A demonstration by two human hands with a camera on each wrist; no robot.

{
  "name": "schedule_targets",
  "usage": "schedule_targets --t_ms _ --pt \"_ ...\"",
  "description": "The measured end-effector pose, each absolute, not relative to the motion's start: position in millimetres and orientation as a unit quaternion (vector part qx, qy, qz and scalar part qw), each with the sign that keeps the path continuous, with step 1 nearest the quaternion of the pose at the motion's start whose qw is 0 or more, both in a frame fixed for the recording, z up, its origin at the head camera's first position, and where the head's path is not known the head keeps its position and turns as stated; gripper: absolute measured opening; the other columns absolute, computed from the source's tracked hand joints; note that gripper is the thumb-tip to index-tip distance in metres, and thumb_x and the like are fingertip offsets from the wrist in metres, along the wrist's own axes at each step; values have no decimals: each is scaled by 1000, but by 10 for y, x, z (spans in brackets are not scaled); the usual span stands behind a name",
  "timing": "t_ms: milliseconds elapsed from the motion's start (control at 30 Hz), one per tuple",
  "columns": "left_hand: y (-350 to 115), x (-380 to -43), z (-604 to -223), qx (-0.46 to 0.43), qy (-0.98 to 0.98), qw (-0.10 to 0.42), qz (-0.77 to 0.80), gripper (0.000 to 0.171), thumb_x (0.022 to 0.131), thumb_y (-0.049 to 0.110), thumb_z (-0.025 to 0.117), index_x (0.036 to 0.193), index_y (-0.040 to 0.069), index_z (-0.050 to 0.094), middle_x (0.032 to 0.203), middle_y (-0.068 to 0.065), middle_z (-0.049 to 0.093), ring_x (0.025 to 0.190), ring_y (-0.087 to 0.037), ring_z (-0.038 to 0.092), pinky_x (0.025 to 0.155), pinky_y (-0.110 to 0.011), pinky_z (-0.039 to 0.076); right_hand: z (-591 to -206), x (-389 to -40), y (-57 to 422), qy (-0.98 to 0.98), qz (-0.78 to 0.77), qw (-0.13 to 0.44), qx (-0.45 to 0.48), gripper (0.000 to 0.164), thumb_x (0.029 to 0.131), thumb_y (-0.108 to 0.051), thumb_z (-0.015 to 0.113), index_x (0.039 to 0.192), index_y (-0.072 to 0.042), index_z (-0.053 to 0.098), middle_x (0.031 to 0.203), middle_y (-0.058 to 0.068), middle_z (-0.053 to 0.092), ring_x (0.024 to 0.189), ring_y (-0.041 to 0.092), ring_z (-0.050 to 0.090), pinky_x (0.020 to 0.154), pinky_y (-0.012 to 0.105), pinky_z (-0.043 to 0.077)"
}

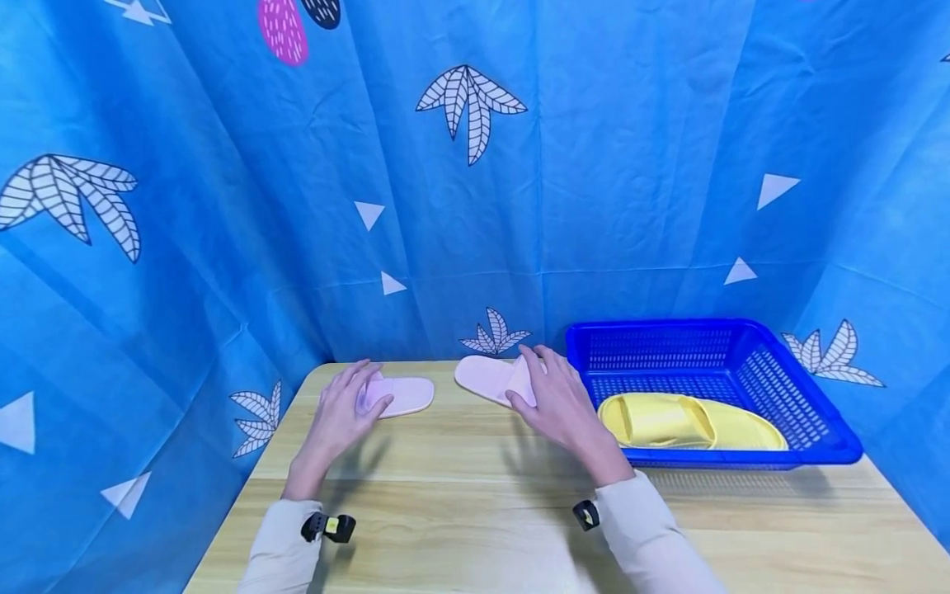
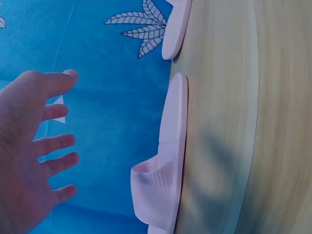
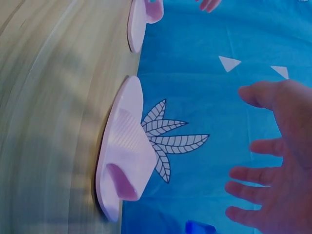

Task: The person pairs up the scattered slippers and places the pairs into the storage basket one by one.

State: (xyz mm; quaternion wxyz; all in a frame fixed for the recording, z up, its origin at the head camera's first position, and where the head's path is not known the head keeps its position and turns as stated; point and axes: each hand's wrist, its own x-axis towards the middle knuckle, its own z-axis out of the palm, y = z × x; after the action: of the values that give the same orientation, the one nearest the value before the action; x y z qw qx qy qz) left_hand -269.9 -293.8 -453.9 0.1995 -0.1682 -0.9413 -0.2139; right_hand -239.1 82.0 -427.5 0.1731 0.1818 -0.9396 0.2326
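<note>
Two pink slide slippers lie on the wooden table near its back edge. The left slipper (image 1: 408, 394) (image 2: 171, 117) has its toe strap on the left, partly behind my left hand (image 1: 344, 412). That hand hovers over it with fingers apart, and the left wrist view shows a gap between them. On the right, the other slipper (image 1: 482, 376) (image 3: 129, 141) angles toward my right hand (image 1: 560, 404), which partly covers its strap in the head view. The right wrist view shows this hand (image 3: 273, 170) with spread fingers, holding nothing and apart from the slipper.
A blue perforated plastic basket (image 1: 824, 396) stands at the table's right. Inside, along its front wall, lies a yellow slide slipper (image 1: 664, 421); whether a second lies there I cannot tell. A blue patterned curtain (image 1: 623, 165) hangs behind the wooden table (image 1: 445, 511).
</note>
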Motion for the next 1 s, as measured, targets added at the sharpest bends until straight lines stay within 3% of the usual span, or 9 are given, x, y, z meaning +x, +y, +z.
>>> schedule_targets --t_ms 300,1000 --pt "-3018 -2798 -4612 -188 -943 196 -192 60 91 35 75 141 6 58 150 -26 48 137 -49 42 106 -72 29 -4362 -2490 776 -948 218 153 175 76 94 -39 72 154 -4 41 149 26 45 139 44 42 115 59 31" --pt "-3305 -3014 -4716 -169 -963 122 -169 68 92 37 74 149 8 51 156 -27 40 140 -53 36 104 -76 29 -4590 -2718 618 -955 220 125 153 85 88 -35 81 154 -2 39 151 27 42 141 44 40 114 62 32"
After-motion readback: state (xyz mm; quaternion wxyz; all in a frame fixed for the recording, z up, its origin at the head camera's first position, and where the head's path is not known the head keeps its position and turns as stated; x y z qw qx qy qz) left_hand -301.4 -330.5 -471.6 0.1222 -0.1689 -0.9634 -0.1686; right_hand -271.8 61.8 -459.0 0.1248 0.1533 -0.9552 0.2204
